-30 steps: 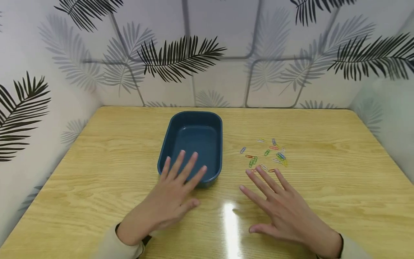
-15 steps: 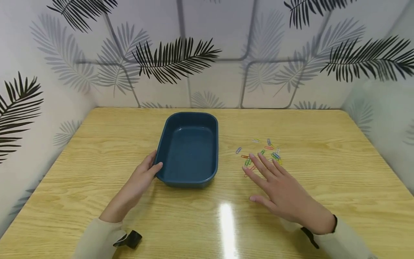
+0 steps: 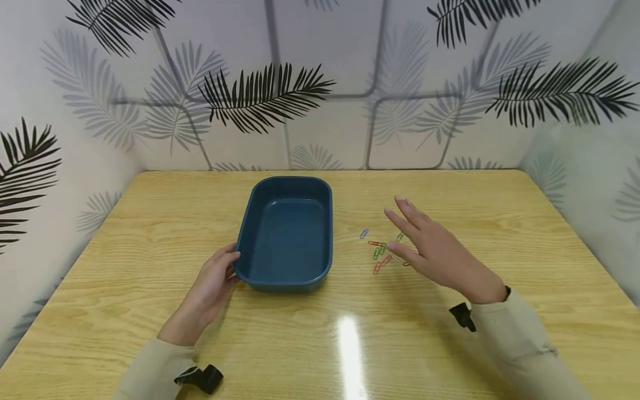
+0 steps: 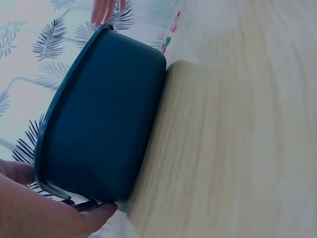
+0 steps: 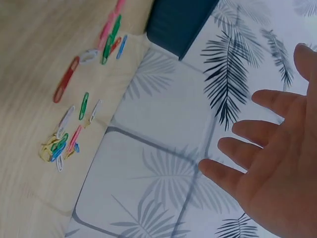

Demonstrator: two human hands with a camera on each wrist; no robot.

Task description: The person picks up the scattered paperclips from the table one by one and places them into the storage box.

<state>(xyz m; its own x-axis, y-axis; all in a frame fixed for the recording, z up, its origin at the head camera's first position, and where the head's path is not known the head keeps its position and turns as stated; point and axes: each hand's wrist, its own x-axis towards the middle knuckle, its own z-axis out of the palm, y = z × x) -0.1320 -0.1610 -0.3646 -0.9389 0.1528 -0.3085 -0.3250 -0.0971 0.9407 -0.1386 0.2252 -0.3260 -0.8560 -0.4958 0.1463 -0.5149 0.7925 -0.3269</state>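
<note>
A dark blue plastic bin (image 3: 290,239) sits on the wooden table, slightly left of centre, with nothing inside. My left hand (image 3: 209,286) grips its near left side, thumb at the rim; the left wrist view shows fingers against the outside wall (image 4: 101,114). To the right lie several small coloured paper clips, among them a pink one (image 3: 377,268) and a blue one (image 3: 364,234). My right hand (image 3: 442,255) hovers over them with fingers spread and straight, holding nothing. It hides part of the pile in the head view; a red clip (image 5: 66,79) shows in the right wrist view.
The light wooden table (image 3: 165,222) ends at a wall covering (image 3: 330,133) printed with palm leaves, at the back and both sides. A bright light reflection lies near the front middle of the table.
My left hand has moved from above the bin's near end to its left side and grips it there. My right hand has risen and moved forward over the paper clips.
</note>
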